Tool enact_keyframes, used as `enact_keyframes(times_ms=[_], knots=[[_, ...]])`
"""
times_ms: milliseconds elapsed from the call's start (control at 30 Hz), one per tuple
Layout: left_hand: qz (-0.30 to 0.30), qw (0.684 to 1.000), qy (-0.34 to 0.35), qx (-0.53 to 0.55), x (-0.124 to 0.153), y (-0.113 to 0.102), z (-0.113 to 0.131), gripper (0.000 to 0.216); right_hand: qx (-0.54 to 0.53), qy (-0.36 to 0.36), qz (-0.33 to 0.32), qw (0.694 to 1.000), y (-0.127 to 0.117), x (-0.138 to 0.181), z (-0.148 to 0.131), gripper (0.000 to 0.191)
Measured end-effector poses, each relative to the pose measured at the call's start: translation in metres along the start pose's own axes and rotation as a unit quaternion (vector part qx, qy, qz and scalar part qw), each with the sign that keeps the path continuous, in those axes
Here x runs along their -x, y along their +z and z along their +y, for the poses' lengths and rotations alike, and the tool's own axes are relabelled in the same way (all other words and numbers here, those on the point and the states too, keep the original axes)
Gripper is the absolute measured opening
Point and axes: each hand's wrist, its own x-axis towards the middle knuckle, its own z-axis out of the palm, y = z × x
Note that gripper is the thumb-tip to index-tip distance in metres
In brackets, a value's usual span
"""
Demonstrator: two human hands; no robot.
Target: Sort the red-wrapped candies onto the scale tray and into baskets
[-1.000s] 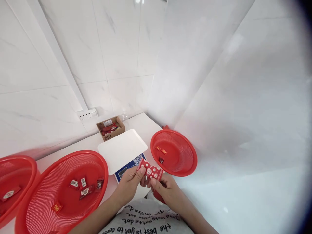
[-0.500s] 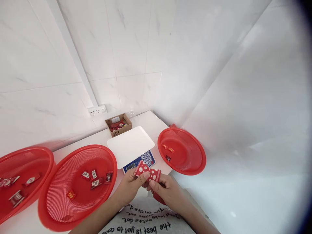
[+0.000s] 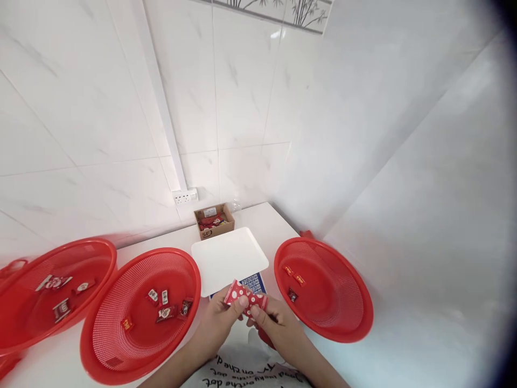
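Small red packet with white dots point(image 3: 249, 298): between both hands, on the near side of the scale and overlapping its keypad in view.
Left hand point(image 3: 224, 308): fingers pinching the packet's left end, thumb flat on the printed face.
Right hand point(image 3: 273, 320): fingers pinching the opposite end, thumb on top — a red item point(image 3: 265, 336) below is mostly hidden.
White-topped scale with blue keypad point(image 3: 228, 256): on the white counter point(image 3: 258, 216), just beyond the hands.
Round red plastic basket on the right point(image 3: 329, 291): three small wrapped pieces inside.
Two red plastic mesh baskets on the left point(image 3: 141, 318): side by side — five wrapped pieces in the nearer, three in the farther.
Open brown cardboard box point(image 3: 218, 231): behind the scale, holding red packets.
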Motion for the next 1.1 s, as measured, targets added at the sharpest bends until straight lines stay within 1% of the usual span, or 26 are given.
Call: enact_keyframes(times_ms=[100,167,233,300,400,467,533,633,700,833,933,1100], knots=[[0.019,0.999,-0.019,0.022,-0.007,0.010,0.001,0.032,0.003,0.025,-0.002,1.000,-0.010,-0.003,0.005,0.055],[0.033,0.999,-0.024,0.024,-0.012,0.015,0.001,0.032,-0.018,0.034,-0.010,0.999,-0.017,-0.006,0.010,0.054],[0.050,0.998,-0.025,0.010,-0.018,0.018,-0.003,0.032,-0.054,0.053,-0.022,0.997,-0.023,-0.008,0.016,0.052],[0.072,0.997,-0.023,-0.012,-0.025,0.017,-0.010,0.033,-0.095,0.090,-0.043,0.990,-0.028,-0.011,0.025,0.050],[0.112,0.993,-0.020,-0.026,-0.039,0.012,-0.026,0.036,-0.175,0.144,-0.070,0.971,-0.033,-0.013,0.040,0.050],[0.129,0.991,-0.039,0.001,-0.050,0.009,-0.039,0.037,-0.228,0.171,-0.072,0.956,-0.035,-0.012,0.049,0.056],[0.151,0.983,-0.082,0.066,-0.062,0.006,-0.052,0.033,-0.264,0.197,-0.082,0.941,-0.038,-0.008,0.055,0.063],[0.210,0.949,-0.158,0.173,-0.082,0.002,-0.066,0.020,-0.285,0.226,-0.118,0.924,-0.045,0.000,0.056,0.065],[0.241,0.931,-0.185,0.203,-0.095,0.000,-0.073,0.013,-0.283,0.233,-0.132,0.921,-0.052,0.004,0.055,0.067],[0.265,0.921,-0.200,0.206,-0.111,-0.002,-0.080,0.015,-0.273,0.221,-0.143,0.925,-0.065,0.008,0.059,0.068],[0.267,0.921,-0.200,0.199,-0.116,-0.001,-0.083,0.016,-0.274,0.205,-0.149,0.928,-0.070,0.008,0.065,0.067],[0.274,0.927,-0.181,0.178,-0.120,-0.001,-0.083,0.015,-0.276,0.209,-0.152,0.926,-0.074,0.006,0.066,0.066]])
